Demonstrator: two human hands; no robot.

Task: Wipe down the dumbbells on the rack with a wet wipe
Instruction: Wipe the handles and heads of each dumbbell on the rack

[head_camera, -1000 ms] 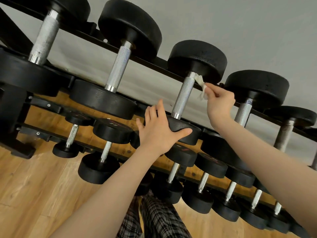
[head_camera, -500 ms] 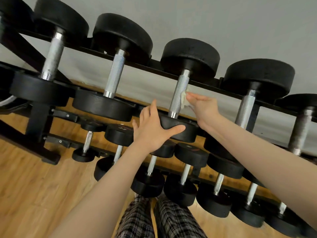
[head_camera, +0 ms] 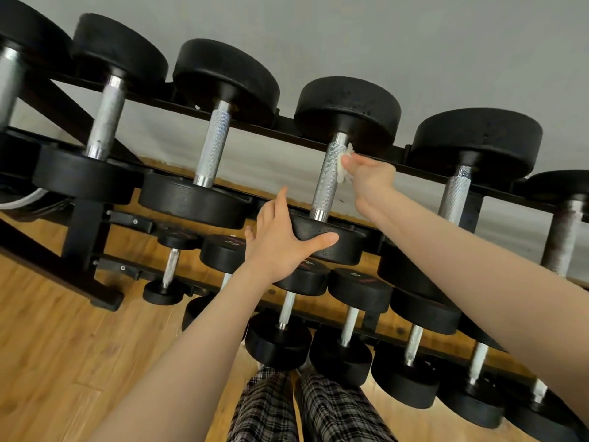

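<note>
My right hand (head_camera: 371, 178) pinched the limp wet wipe (head_camera: 342, 165) against the heavy dumbbell (head_camera: 331, 173)'s knurled handle, left hand (head_camera: 280, 240) flat, steadying the near head below my grip.

Bright, even, soft light falls on my arms. Shadows are faint. Chrome bars glint mildly. The wide lens bends and stretches edges; focus is mostly sharp.
</note>
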